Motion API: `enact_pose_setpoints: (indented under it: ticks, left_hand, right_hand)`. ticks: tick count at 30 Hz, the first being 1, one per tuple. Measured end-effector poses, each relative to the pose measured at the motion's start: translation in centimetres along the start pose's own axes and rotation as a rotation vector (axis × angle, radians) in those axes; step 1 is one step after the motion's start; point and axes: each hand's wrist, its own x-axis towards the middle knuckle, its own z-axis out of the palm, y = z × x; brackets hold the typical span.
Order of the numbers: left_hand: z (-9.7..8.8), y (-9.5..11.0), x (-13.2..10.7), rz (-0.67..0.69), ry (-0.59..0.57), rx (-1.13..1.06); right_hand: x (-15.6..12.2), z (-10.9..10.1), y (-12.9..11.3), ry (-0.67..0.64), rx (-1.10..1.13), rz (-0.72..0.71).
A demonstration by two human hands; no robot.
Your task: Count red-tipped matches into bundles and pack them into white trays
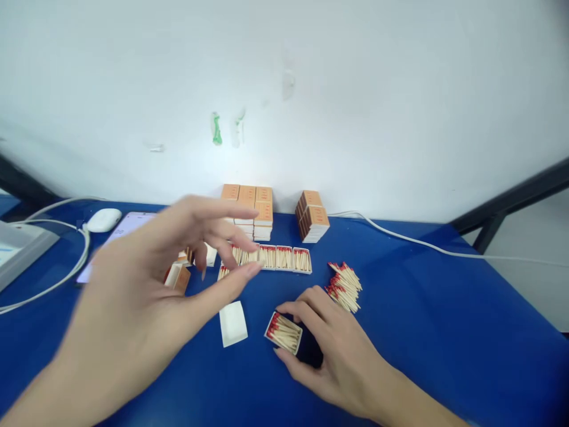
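Note:
My right hand (329, 350) grips a white matchbox tray (285, 333) between thumb and fingers; the tray lies tilted on the table, full of red-tipped matches. My left hand (178, 267) hovers nearer the camera with thumb and fingers apart and nothing between them. Below its thumb lies an empty white tray (233, 324). A row of filled matchbox trays (284, 258) runs behind, its left part covered by my left fingers. Beyond my right fingers is a pile of loose matches (345, 287). Orange matchbox sleeves (178, 277) show partly behind my left hand.
Orange matchboxes stand in a stacked block (263, 210) by the wall, with a banded stack (312, 216) to its right. A phone (127, 228), a white earbud case (104, 220) and cables lie at left. Another white cable (400, 232) crosses the blue table (422, 332).

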Motion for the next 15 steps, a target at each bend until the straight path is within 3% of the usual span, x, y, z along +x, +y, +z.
enact_pose_setpoints:
  ticks: [5,9,15]
  left_hand:
    - [1.8,-0.9,-0.1,0.048,-0.110,0.017]
    - [2.1,-1.6,-0.7,0.074,-0.138,0.020]
    - [2.1,-0.9,-6.5,0.057,-0.023,0.101]
  right_hand:
    - [-0.2,0.1,0.4,0.035,-0.062,0.046]
    - [-0.4,-0.2,0.3,0.037,-0.085,0.054]
    - [-0.6,-0.6,-0.3,0.033,-0.107,0.061]
